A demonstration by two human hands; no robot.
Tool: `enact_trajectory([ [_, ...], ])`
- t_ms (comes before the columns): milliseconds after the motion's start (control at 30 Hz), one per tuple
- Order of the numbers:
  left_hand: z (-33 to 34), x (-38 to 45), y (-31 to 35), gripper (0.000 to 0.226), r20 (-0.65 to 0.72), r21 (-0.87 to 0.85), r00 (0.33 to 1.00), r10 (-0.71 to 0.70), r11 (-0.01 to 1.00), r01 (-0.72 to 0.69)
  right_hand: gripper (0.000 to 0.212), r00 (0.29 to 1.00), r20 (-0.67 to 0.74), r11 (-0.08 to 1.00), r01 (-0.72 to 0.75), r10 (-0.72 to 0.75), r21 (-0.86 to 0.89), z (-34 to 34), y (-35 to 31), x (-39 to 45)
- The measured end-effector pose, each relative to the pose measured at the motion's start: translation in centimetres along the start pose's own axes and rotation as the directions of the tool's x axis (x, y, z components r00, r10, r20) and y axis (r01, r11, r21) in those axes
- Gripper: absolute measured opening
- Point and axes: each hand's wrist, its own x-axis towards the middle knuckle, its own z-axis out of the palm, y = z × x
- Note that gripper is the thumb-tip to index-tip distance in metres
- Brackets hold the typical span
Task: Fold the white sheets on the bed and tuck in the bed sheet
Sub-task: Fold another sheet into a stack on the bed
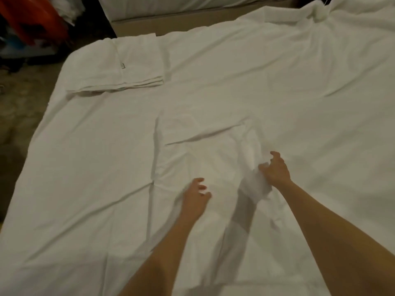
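A loose white sheet [205, 146] lies spread and creased over the middle of the bed. My right hand [275, 170] pinches a raised fold of it, lifting the cloth off the bed near the centre. My left hand [195, 196] hovers just to the left with fingers loosely curled, holding nothing that I can see. A folded white sheet [119, 67] with a small tag lies flat at the far left corner. The bed sheet [74, 189] covers the mattress underneath.
A bunched knot of white cloth [320, 13] sits at the far right corner. Another bed [171, 9] stands beyond the far edge. Floor [19, 107] and red and dark clutter [32, 18] lie to the left.
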Motion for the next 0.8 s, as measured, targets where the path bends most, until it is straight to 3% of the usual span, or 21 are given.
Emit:
enact_trajectory([
  [133,-6.0,2.9,-0.5,0.039,-0.248,0.148,0.968,0.039,0.989,-0.002,0.053,0.969,-0.120,0.963,0.189,-0.214,-0.194,1.1,-2.7,0.1],
  [267,-9.9,7.0,0.8,0.047,-0.320,0.317,0.936,0.150,0.948,-0.043,0.050,0.889,-0.006,0.837,0.428,-0.457,-0.340,3.5,-7.7,1.1],
  [433,-12.9,11.8,2.5,0.059,-0.193,0.454,0.941,0.276,0.876,-0.164,0.050,0.774,0.126,0.680,0.611,-0.620,-0.405,8.2,-14.2,2.8],
  [533,-12.9,13.7,2.4,0.057,-0.123,0.448,0.943,0.310,0.865,-0.226,0.048,0.768,0.266,0.577,0.621,-0.582,-0.530,10.4,-16.6,3.9],
  [600,-12.8,14.6,2.2,0.042,-0.153,0.416,0.927,0.342,0.873,-0.254,0.032,0.780,0.320,0.525,0.607,-0.537,-0.597,11.1,-17.7,4.6],
  [700,-13.7,16.0,2.3,0.023,-0.206,0.359,0.922,0.327,0.902,-0.239,0.022,0.792,0.203,0.629,0.587,-0.576,-0.509,10.6,-19.2,5.8],
  [800,-15.4,17.7,2.0,0.014,-0.202,0.270,0.955,0.219,0.949,-0.160,0.020,0.783,0.103,0.685,0.592,-0.613,-0.424,9.5,-20.8,7.6],
])
